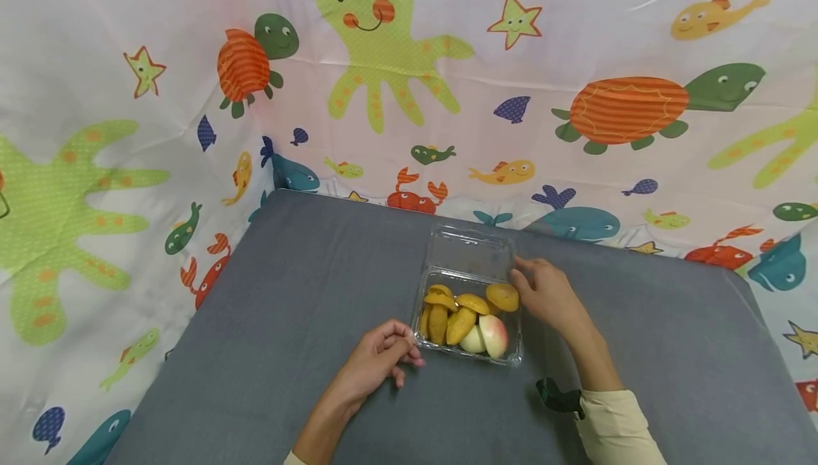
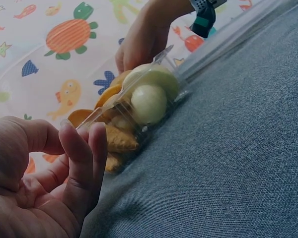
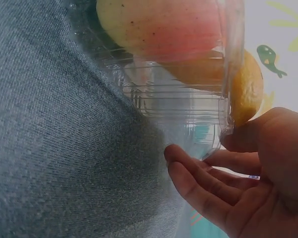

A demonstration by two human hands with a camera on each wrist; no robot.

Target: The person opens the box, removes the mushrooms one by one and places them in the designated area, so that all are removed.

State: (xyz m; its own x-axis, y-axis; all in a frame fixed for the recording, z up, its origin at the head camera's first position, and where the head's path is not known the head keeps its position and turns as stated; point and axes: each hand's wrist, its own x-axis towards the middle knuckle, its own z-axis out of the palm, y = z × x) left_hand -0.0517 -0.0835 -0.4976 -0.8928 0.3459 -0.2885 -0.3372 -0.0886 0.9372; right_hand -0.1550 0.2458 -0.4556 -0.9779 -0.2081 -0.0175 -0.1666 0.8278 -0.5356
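A clear plastic clamshell box [image 1: 469,356] stands on the table with its lid [image 1: 469,250] laid back, away from me. Inside are several yellow mushroom-shaped pieces [image 1: 438,312] and a pale peach-like piece with a pink blush [image 1: 495,337]. Beside that piece lies a pale green rounded one [image 1: 473,341]. My left hand [image 1: 378,358] has its fingers curled at the box's near left corner, pinching the rim. At the far right corner, by the hinge, my right hand [image 1: 549,294] holds the edge between thumb and curled fingers. One yellow cap [image 3: 247,89] bulges above the rim there.
Grey cloth covers the table [image 1: 307,273]. A curtain [image 1: 409,39] printed with sea animals hangs along its back and left sides. A dark strap [image 1: 559,397] sits at my right wrist, by the sleeve.
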